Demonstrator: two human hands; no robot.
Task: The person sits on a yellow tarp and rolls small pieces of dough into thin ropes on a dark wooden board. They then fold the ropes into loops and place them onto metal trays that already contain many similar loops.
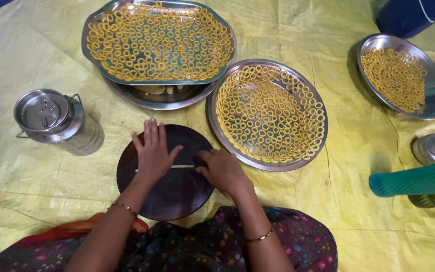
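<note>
Dark round board (pixel 169 194): on the yellow sheet (pixel 36 171), centre of view. Thin dough strand (pixel 182 166): lies across the board. Left hand (pixel 153 151): flat on the strand, fingers straight and close together. Right hand (pixel 223 171): at 3 o'clock of the left, fingers curled, pinching the strand's end. Round steel plate (pixel 305 151) of yellow dough rings (pixel 268 113): at 1 o'clock of the board. Steel tray (pixel 89 43) of rings: at 12 o'clock. Lidded steel can (pixel 51 118): at 10 o'clock

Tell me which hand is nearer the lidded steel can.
Left. The left hand lies flat on the dark round board, on the side toward the can. The right hand is on the board's far side, by the round plate.
</note>
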